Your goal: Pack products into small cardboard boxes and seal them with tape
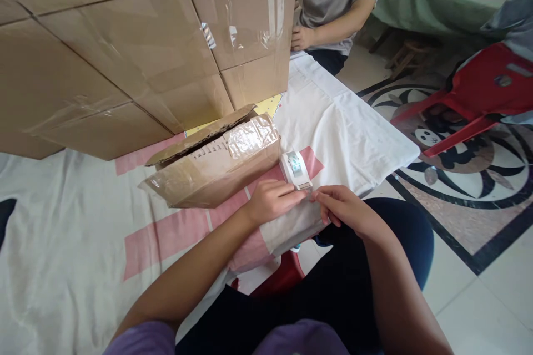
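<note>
A small white tape dispenser (295, 169) sits on the cloth-covered table, its cutting edge facing me. Right at that edge, my left hand (272, 199) is closed, with the forefinger stretched along the dispenser's near end; whatever lies under its fingers is hidden. My right hand (343, 208) pinches thumb and forefinger together just beside the cutter, on what looks like the end of the clear tape. The fingertips of both hands nearly meet. To the left of the dispenser lies a brown cardboard box (220, 166), with clear tape on its side and an upper flap standing slightly open.
Stacked, taped cartons (137, 50) form a wall at the back left. Another person (337, 5) sits beyond the table's far edge, one hand by the cartons. A red plastic chair (487, 89) stands to the right on the patterned floor. White and pink cloth (341, 116) covers the table.
</note>
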A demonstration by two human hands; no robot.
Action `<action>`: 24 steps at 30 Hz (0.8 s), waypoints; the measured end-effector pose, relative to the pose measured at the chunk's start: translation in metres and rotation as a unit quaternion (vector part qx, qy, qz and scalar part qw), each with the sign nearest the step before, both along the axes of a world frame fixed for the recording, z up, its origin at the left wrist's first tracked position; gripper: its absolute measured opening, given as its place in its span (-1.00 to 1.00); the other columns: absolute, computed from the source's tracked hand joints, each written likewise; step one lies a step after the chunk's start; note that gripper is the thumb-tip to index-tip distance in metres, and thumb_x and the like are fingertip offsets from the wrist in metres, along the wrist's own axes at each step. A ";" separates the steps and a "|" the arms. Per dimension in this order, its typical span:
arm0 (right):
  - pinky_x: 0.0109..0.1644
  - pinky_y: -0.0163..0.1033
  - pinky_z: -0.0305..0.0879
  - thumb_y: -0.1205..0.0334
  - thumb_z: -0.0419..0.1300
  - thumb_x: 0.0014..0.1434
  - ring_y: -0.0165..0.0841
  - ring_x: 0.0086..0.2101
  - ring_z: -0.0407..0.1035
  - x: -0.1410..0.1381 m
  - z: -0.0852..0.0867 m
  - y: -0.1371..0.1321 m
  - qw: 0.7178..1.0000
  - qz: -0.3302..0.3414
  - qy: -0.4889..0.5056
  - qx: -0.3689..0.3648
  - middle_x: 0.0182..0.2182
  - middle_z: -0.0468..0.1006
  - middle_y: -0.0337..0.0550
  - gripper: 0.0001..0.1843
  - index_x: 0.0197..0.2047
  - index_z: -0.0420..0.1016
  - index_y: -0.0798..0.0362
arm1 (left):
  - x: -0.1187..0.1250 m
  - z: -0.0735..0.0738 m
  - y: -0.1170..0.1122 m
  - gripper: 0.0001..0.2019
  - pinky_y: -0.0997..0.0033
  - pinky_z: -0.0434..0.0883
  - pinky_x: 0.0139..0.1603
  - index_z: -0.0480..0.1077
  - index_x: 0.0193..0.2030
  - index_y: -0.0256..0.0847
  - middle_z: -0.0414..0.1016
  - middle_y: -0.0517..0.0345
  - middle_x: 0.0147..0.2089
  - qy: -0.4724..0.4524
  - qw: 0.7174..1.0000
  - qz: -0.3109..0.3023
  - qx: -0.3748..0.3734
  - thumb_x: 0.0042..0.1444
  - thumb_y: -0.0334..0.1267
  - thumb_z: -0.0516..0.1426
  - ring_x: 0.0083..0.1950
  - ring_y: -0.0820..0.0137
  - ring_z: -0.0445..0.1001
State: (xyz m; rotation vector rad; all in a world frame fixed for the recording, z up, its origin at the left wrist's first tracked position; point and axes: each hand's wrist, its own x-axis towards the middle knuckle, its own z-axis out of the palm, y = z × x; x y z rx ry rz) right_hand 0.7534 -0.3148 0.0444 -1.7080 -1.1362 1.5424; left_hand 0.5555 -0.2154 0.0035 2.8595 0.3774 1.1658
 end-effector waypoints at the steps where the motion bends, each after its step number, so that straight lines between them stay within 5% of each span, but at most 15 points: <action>1: -0.56 -0.33 0.01 -0.17 0.11 0.31 -0.50 -0.70 0.14 -0.001 -0.001 0.001 1.000 -0.005 0.019 0.006 -0.65 0.49 -0.24 -0.53 -0.38 0.48 0.06 | 0.000 0.000 0.000 -0.78 0.41 0.17 -0.46 0.59 -0.27 -0.09 0.28 0.30 -0.57 -0.006 1.000 -0.001 0.001 0.36 -0.28 0.13 -0.52 0.53 0.30; 5: -0.59 -0.29 -0.07 -0.27 0.07 0.29 -0.52 -0.75 0.07 -0.010 -0.002 0.007 0.997 -0.071 0.037 0.021 -0.78 0.31 -0.23 -0.29 -0.72 0.29 0.05 | 0.000 -0.001 0.000 -0.82 0.42 0.16 -0.46 0.60 -0.22 -0.09 0.28 0.31 -0.56 -0.024 1.000 -0.014 -0.008 0.35 -0.29 0.14 -0.51 0.53 0.29; 9: -0.61 -0.27 -0.17 -0.31 0.13 0.23 -0.53 -0.77 -0.05 -0.019 0.002 0.009 0.995 -0.090 0.031 0.013 -0.86 0.10 -0.30 -0.24 -0.81 0.21 0.02 | 0.000 -0.004 0.001 -0.81 0.41 0.17 -0.44 0.60 -0.16 -0.08 0.29 0.30 -0.55 -0.012 1.000 -0.022 -0.017 0.37 -0.28 0.12 -0.49 0.53 0.31; 17: -0.53 -0.23 -0.15 -0.23 0.21 0.18 -0.50 -0.67 -0.10 -0.032 -0.003 0.009 0.986 -0.150 0.045 0.063 -0.82 0.07 -0.31 -0.29 -0.80 0.12 -0.01 | 0.002 -0.002 0.001 -0.82 0.42 0.22 -0.47 0.60 -0.18 -0.10 0.38 0.30 -0.57 -0.035 0.998 -0.039 -0.031 0.34 -0.24 0.14 -0.53 0.52 0.36; 21: -0.53 -0.26 -0.16 -0.25 0.21 0.16 -0.50 -0.66 -0.09 -0.030 -0.005 0.008 0.988 -0.130 0.072 0.041 -0.79 0.11 -0.33 -0.37 -0.71 0.20 0.01 | 0.001 0.000 0.001 -0.72 0.46 0.40 -0.37 0.55 -0.06 -0.15 0.59 0.23 -0.42 -0.098 0.985 -0.054 -0.128 0.27 -0.04 0.18 -0.47 0.49 0.50; 24: -0.55 -0.29 -0.18 -0.26 0.23 0.14 -0.51 -0.67 -0.10 -0.027 -0.005 0.006 0.988 -0.121 0.092 0.021 -0.77 0.15 -0.37 -0.48 -0.52 0.40 0.04 | 0.000 0.002 0.002 -0.73 0.50 0.40 -0.36 0.52 -0.02 -0.21 0.57 0.23 -0.46 -0.118 0.970 -0.002 -0.211 0.34 -0.11 0.10 -0.51 0.51 0.46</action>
